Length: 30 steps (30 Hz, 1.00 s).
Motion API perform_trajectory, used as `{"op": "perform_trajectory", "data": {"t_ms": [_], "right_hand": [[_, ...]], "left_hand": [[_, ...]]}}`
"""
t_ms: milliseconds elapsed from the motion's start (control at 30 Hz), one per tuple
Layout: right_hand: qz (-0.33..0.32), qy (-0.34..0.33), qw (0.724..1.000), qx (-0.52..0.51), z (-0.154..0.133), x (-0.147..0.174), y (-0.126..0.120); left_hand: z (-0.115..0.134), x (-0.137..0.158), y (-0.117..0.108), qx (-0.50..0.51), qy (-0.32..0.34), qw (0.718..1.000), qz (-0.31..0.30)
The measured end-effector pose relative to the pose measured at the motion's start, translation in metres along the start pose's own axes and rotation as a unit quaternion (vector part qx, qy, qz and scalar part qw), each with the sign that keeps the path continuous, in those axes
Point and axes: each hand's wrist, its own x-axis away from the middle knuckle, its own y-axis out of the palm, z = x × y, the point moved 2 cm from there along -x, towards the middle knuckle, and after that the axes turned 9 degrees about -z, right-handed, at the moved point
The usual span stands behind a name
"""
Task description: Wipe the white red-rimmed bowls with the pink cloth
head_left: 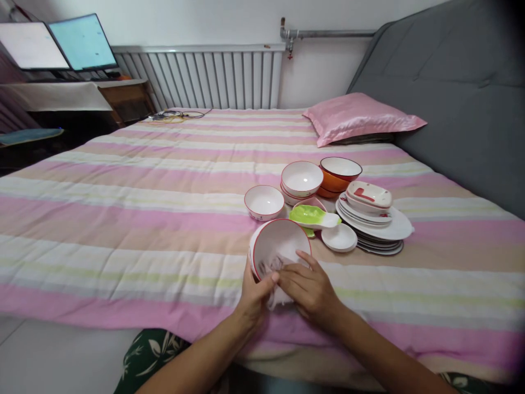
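Note:
Tilted toward me above the bed's near edge is a white bowl [283, 241] with a red rim. My left hand [254, 295] grips its left side, thumb over the rim. Inside the bowl, my right hand [307, 287] presses a thin pale cloth [273, 268] against the inner wall; part of the cloth hangs over the rim. Just beyond stand another red-rimmed bowl [264, 201] and a stack of similar bowls [302, 178]. A green leaf-shaped dish [307, 214] with a white spoon [329, 220] lies close to my right hand, beside a small white dish [339, 238].
Orange bowls [338, 175] are stacked behind. To the right sits a pile of plates [402, 224] topped by rectangular dishes [371, 194]. A pink pillow [361, 117] lies by the grey headboard [447, 82]. Cables [180, 115] rest on the striped bedspread [164, 219] at the far left.

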Motion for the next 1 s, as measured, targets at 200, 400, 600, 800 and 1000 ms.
{"op": "perform_trajectory", "data": {"t_ms": [200, 400, 600, 800, 1000], "right_hand": [[-0.014, 0.013, 1.0, -0.022, -0.013, -0.002, 0.011], [-0.069, 0.013, 0.995, 0.068, 0.017, 0.006, 0.01], [-0.044, -0.014, 0.995, 0.084, 0.02, 0.005, 0.003], [0.007, 0.015, 1.0, -0.012, -0.001, -0.001, 0.007], [-0.123, 0.044, 0.99, -0.057, -0.005, -0.002, 0.003]], "left_hand": [[-0.003, -0.001, -0.007, -0.046, -0.004, 0.999, 0.021], [0.007, -0.014, -0.014, -0.081, 0.027, 0.996, -0.024], [0.012, -0.016, -0.014, -0.066, -0.017, 0.998, -0.017], [0.004, -0.004, -0.003, -0.033, 0.01, 0.999, 0.013], [0.0, -0.007, -0.011, -0.032, 0.0, 0.999, 0.044]]}}
